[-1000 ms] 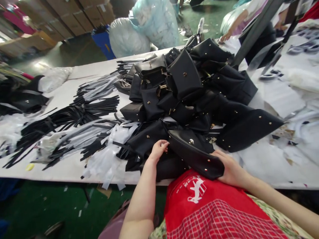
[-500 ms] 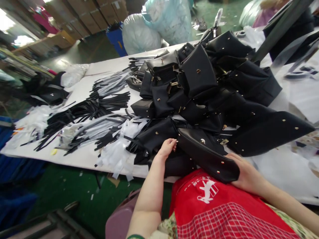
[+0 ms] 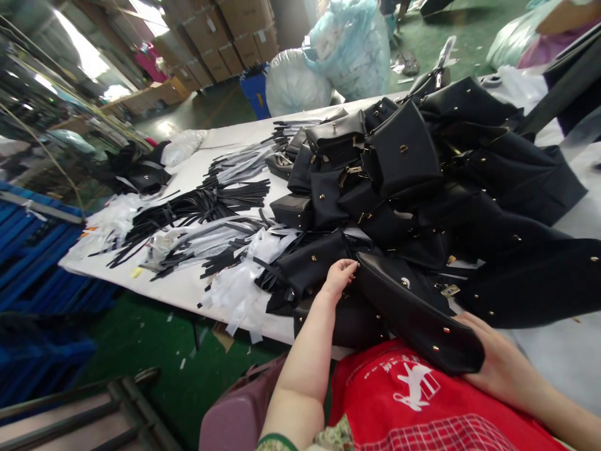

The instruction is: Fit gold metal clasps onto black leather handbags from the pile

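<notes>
A black handbag with small gold studs lies tilted across my front, its base with the studs partly turned up. My right hand grips its near right end, the thumb side on top and the other fingers hidden under it. My left hand is closed in a pinch at the bag's far left corner, right beside a small stud. What sits between those fingertips is too small to make out. Another black bag lies underneath, and a further black bag with a gold fitting is just beyond my left hand.
A heap of black bags covers the right of the white table. Bundles of black straps and white wrapping strips lie to the left. Stuffed plastic bags, cartons and blue crates stand around.
The view has swung left, so everything sits further right in the picture. Both hands stay at the same ends of the handbag, with little visible movement.
</notes>
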Action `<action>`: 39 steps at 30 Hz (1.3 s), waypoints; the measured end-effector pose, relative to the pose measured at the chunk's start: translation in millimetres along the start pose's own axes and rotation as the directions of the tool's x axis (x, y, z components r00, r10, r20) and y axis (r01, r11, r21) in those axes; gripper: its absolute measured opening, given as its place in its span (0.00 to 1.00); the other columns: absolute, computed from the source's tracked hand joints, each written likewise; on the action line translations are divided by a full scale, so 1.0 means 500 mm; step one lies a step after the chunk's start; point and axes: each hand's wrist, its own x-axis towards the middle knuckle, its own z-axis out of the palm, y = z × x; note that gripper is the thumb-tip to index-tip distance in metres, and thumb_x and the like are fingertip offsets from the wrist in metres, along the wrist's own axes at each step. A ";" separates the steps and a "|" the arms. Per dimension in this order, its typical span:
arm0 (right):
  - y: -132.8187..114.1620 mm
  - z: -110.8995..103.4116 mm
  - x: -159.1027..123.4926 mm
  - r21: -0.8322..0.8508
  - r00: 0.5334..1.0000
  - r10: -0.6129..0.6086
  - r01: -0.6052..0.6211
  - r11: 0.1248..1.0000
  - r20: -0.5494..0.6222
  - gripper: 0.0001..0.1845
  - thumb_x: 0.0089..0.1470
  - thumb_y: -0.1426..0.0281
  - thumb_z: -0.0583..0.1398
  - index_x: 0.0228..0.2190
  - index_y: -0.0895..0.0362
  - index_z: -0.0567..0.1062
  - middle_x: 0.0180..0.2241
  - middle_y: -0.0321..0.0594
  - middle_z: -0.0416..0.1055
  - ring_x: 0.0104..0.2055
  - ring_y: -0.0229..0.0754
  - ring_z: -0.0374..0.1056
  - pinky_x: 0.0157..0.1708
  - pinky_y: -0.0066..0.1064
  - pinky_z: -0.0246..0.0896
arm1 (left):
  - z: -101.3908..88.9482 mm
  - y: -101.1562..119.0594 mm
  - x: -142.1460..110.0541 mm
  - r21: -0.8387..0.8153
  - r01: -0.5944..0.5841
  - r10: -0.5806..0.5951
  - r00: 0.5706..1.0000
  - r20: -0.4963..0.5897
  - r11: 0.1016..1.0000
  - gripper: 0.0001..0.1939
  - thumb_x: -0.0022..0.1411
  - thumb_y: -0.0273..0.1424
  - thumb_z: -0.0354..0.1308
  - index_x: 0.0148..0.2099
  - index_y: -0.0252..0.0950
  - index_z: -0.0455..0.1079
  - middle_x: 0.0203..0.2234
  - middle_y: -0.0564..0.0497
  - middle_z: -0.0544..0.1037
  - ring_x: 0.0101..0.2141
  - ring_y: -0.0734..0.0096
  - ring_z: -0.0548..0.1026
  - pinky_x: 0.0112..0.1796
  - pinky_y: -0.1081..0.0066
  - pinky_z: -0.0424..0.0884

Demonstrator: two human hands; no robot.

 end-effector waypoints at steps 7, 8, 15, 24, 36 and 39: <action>-0.013 -0.007 0.007 0.022 0.999 -0.003 0.002 1.000 0.039 0.18 0.49 0.69 0.61 0.44 0.52 0.70 0.41 0.43 0.72 0.41 0.49 0.72 0.39 0.37 0.72 | 0.000 0.011 0.005 -0.054 -0.002 0.006 0.997 0.079 0.999 0.23 0.44 0.47 0.69 0.29 0.31 0.68 0.18 0.57 0.65 0.18 0.84 0.58 0.18 0.78 0.48; -0.016 -0.009 0.007 0.019 0.999 -0.009 0.009 1.000 0.043 0.19 0.49 0.70 0.61 0.45 0.52 0.70 0.41 0.43 0.72 0.41 0.49 0.72 0.39 0.38 0.71 | -0.002 0.019 0.001 -0.060 -0.010 0.015 0.996 0.086 0.998 0.24 0.44 0.47 0.68 0.29 0.31 0.68 0.19 0.56 0.66 0.18 0.84 0.58 0.18 0.78 0.49; -0.050 -0.010 0.016 -0.156 0.995 -0.068 0.079 0.985 0.077 0.22 0.48 0.73 0.58 0.47 0.55 0.70 0.38 0.44 0.70 0.38 0.45 0.70 0.36 0.35 0.67 | 0.003 0.107 -0.041 -0.020 -0.093 0.095 0.985 0.146 0.995 0.17 0.51 0.42 0.64 0.36 0.35 0.68 0.29 0.52 0.74 0.23 0.82 0.64 0.23 0.79 0.60; -0.117 -0.028 0.053 -0.315 0.944 -0.230 0.299 0.901 0.236 0.29 0.39 0.79 0.61 0.47 0.61 0.70 0.40 0.47 0.71 0.39 0.47 0.68 0.39 0.36 0.64 | 0.075 0.182 -0.070 0.659 -0.523 0.177 0.837 0.518 0.541 0.10 0.53 0.33 0.64 0.39 0.38 0.79 0.36 0.47 0.80 0.36 0.64 0.75 0.41 0.68 0.69; -0.114 -0.020 0.044 -0.313 0.953 -0.239 0.288 0.905 0.185 0.25 0.40 0.78 0.59 0.45 0.59 0.70 0.38 0.45 0.69 0.37 0.47 0.66 0.37 0.35 0.61 | 0.110 0.201 -0.038 0.752 -0.501 -0.071 0.811 0.580 0.429 0.12 0.50 0.40 0.65 0.26 0.36 0.76 0.20 0.51 0.76 0.23 0.71 0.70 0.25 0.73 0.61; -0.121 -0.017 0.044 -0.297 0.955 -0.219 0.272 0.915 0.199 0.23 0.41 0.77 0.60 0.44 0.59 0.71 0.38 0.45 0.69 0.37 0.47 0.66 0.37 0.35 0.61 | 0.104 0.194 -0.039 0.762 -0.471 -0.076 0.828 0.556 0.445 0.12 0.50 0.39 0.66 0.25 0.36 0.75 0.21 0.52 0.76 0.24 0.70 0.70 0.26 0.73 0.61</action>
